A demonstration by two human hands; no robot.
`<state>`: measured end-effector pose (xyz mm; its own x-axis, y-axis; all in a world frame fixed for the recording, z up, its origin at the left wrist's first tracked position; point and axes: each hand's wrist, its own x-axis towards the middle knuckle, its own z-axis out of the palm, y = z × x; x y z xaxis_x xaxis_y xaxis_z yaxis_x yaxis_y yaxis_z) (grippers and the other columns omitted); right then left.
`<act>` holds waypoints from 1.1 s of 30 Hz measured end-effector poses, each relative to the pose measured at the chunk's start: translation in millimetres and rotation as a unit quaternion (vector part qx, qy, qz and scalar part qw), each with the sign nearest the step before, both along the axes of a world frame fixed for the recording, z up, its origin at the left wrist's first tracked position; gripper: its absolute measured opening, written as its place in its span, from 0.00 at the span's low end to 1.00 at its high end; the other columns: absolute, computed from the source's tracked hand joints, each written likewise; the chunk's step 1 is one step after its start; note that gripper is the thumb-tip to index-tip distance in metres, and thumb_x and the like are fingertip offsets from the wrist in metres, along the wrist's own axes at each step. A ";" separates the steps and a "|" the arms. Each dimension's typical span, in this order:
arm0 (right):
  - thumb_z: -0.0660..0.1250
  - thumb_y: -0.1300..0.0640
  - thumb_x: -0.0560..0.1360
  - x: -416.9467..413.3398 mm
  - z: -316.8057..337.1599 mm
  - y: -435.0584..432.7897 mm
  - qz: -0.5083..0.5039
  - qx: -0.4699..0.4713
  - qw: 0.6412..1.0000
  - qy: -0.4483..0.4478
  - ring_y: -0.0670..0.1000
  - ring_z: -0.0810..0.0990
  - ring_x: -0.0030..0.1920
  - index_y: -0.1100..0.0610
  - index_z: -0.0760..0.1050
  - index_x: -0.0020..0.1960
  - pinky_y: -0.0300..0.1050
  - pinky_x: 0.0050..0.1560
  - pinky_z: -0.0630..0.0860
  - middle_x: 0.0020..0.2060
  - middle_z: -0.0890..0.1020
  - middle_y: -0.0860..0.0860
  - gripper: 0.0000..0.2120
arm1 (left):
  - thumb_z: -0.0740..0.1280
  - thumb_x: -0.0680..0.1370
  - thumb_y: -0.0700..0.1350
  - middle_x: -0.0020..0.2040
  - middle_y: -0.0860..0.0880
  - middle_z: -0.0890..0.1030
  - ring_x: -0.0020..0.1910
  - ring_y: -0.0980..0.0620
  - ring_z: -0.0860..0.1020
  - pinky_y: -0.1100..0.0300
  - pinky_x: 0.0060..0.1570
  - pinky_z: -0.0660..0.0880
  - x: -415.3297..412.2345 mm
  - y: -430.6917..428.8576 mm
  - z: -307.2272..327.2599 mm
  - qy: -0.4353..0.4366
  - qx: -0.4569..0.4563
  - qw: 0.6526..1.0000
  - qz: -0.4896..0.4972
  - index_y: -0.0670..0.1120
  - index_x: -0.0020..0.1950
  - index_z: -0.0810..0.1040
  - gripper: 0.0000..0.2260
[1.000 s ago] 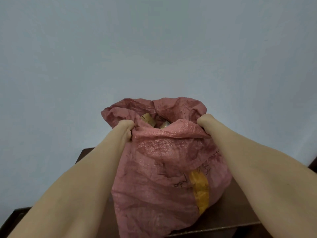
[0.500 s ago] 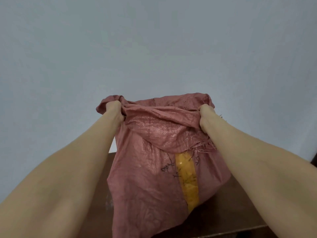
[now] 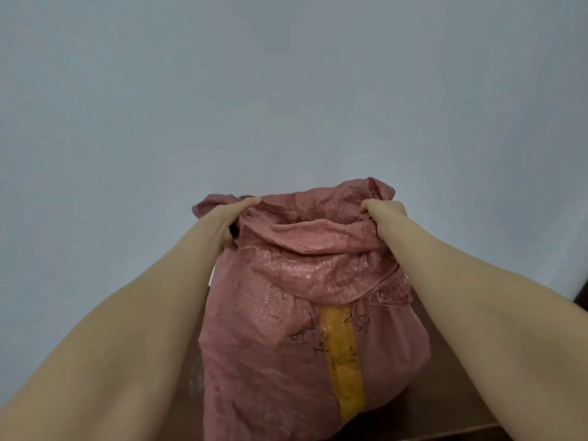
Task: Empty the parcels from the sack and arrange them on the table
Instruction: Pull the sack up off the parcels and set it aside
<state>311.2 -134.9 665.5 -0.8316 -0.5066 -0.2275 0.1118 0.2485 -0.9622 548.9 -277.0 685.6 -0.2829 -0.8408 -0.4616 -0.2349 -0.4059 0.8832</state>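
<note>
Evidently the emptying had barely begun: the left hand (image 3: 232, 218) and right hand (image 3: 386, 218) each gripped a bunched fistful of the rim of the pink woven sack (image 3: 286, 329), which stood bulging between the forearms on the brown table (image 3: 451, 386). No parcels showed. Next, I judged, the mouth needed opening wide or the sack tipping.

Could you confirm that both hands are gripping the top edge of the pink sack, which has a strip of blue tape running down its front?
Not quite: the tape is yellow-orange, not blue, as the head view shows. The rest holds: the left hand and the right hand each grip the top edge of the pink sack, and the strip runs down its front.
</note>
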 end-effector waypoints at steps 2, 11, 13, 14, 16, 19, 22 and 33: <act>0.68 0.55 0.66 -3.1 -2.4 -1.0 0.003 0.049 0.996 0.070 0.57 0.80 0.51 0.59 0.76 0.52 0.50 0.57 0.77 0.47 0.80 0.54 0.17 | 0.78 0.61 0.60 0.66 0.41 0.73 0.62 0.38 0.73 0.35 0.58 0.71 -0.3 6.5 -11.5 -0.043 0.020 0.998 -0.035 0.43 0.69 0.67 0.42; 0.56 0.65 0.79 -7.7 -14.9 -11.7 0.066 0.128 0.988 0.064 0.58 0.77 0.56 0.66 0.70 0.65 0.48 0.51 0.74 0.49 0.75 0.58 0.16 | 0.77 0.68 0.48 0.61 0.41 0.76 0.58 0.42 0.77 0.46 0.60 0.74 -7.4 37.7 -52.7 -0.233 -0.015 0.965 -0.116 0.38 0.67 0.68 0.33; 0.62 0.63 0.78 -6.2 -19.4 -11.4 0.096 0.082 0.992 0.007 0.58 0.78 0.55 0.65 0.69 0.67 0.50 0.51 0.76 0.55 0.77 0.58 0.18 | 0.76 0.70 0.43 0.53 0.41 0.78 0.52 0.43 0.78 0.49 0.57 0.76 -12.3 41.2 -60.4 -0.259 -0.037 0.959 -0.113 0.39 0.59 0.71 0.22; 0.66 0.60 0.77 -4.4 -19.5 -8.6 0.112 0.062 0.991 -0.024 0.58 0.78 0.56 0.65 0.69 0.68 0.51 0.53 0.76 0.58 0.77 0.57 0.21 | 0.75 0.71 0.41 0.46 0.42 0.78 0.44 0.44 0.78 0.52 0.52 0.77 -14.9 42.5 -63.8 -0.265 -0.051 0.957 -0.104 0.40 0.51 0.71 0.16; 0.72 0.57 0.74 -3.1 -17.0 -2.9 0.165 0.071 0.982 -0.059 0.59 0.77 0.59 0.64 0.67 0.68 0.53 0.56 0.75 0.60 0.77 0.57 0.27 | 0.70 0.73 0.37 0.35 0.44 0.73 0.32 0.48 0.72 0.57 0.40 0.72 -18.3 41.5 -68.9 -0.256 -0.073 0.962 -0.062 0.41 0.40 0.70 0.09; 0.68 0.61 0.76 -5.6 -18.4 2.4 0.209 0.135 0.968 -0.039 0.57 0.78 0.45 0.66 0.68 0.67 0.51 0.50 0.75 0.47 0.78 0.58 0.22 | 0.64 0.75 0.35 0.33 0.45 0.72 0.29 0.49 0.70 0.57 0.37 0.70 -19.0 31.8 -71.1 -0.158 -0.052 0.985 0.035 0.42 0.40 0.71 0.05; 0.68 0.63 0.74 -14.3 -24.5 -1.1 0.161 0.125 0.979 -0.021 0.55 0.77 0.42 0.65 0.72 0.66 0.49 0.52 0.78 0.41 0.76 0.56 0.21 | 0.59 0.78 0.36 0.34 0.47 0.72 0.27 0.51 0.72 0.60 0.29 0.73 -18.2 19.7 -59.9 -0.008 -0.024 0.994 0.107 0.43 0.43 0.71 0.06; 0.59 0.64 0.74 -0.1 0.0 -10.7 0.064 -0.071 0.978 -0.184 0.48 0.64 0.25 0.54 0.67 0.36 0.36 0.26 0.63 0.28 0.66 0.48 0.10 | 0.50 0.75 0.31 0.44 0.46 0.77 0.44 0.50 0.74 0.60 0.39 0.72 -3.5 -6.2 -4.1 0.194 -0.154 0.938 0.242 0.45 0.48 0.76 0.18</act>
